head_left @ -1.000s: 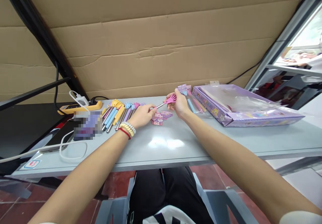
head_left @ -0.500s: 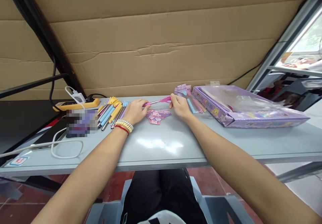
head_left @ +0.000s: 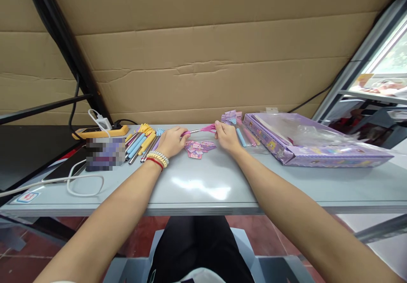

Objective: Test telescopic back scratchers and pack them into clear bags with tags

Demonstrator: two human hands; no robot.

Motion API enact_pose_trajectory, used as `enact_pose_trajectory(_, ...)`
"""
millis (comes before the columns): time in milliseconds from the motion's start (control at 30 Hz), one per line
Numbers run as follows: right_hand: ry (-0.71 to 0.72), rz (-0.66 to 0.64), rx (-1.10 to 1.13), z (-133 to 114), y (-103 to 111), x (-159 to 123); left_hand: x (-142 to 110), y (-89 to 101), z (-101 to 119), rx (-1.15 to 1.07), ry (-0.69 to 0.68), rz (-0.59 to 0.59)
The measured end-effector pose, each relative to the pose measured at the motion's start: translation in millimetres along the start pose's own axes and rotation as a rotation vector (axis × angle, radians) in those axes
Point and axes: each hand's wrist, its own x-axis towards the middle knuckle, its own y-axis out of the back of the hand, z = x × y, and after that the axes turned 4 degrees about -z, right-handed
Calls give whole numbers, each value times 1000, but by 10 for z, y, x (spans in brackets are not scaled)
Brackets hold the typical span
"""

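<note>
Both my hands hold one pink claw-headed telescopic stick (head_left: 203, 129) level above the grey table (head_left: 203, 185). My left hand (head_left: 172, 141), with bead bracelets at the wrist, is closed round its pink handle end. My right hand (head_left: 226, 135) pinches its pink claw head. Under the stick lies a small heap of pink and purple cards (head_left: 199, 148). Left of my left hand lies a row of several similar sticks (head_left: 141, 141) in yellow, blue and purple.
A purple flat box (head_left: 311, 149) with clear plastic bags on it sits at the right. More bagged sticks (head_left: 243, 132) lie beside it. A yellow power strip (head_left: 100, 131), a white cable (head_left: 84, 181) and a blurred item (head_left: 104, 153) are at the left. A cardboard wall stands behind.
The stick has come down from a tilt to lie level, lower over the cards. My left hand has slid left along it to the handle end.
</note>
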Motion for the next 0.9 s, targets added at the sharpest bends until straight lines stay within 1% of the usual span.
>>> enact_pose_trajectory(133, -25, -7, 11, 6, -34, -16, -23, 32, -26, 18, -12, -7)
enact_pose_trajectory(233, -41, -40, 17, -4, -52, -23, -48, 73, -45, 30, -18, -9)
enact_pose_trajectory(367, -60, -70, 18, -13, -46, -26, -59, 101, -39, 39, 3, -13)
enact_pose_trajectory(500, -92, -69, 19, 28, -37, -18, -46, 100, -8, 29, 36, -50)
enact_pose_trajectory(633, -84, -125, 28, 85, -34, 14, -38, 96, -7, 14, 38, -63)
enact_pose_trajectory(733, -99, -152, -45, 114, -38, 31, -34, 98, -20, -2, 62, -67)
enact_pose_trajectory(833, -179, -157, -194, 144, -47, 30, -28, 102, -27, -14, 104, -64)
enact_pose_trajectory(900, -216, -197, -249, 163, -52, 24, -24, 102, -30, -22, 115, -63)
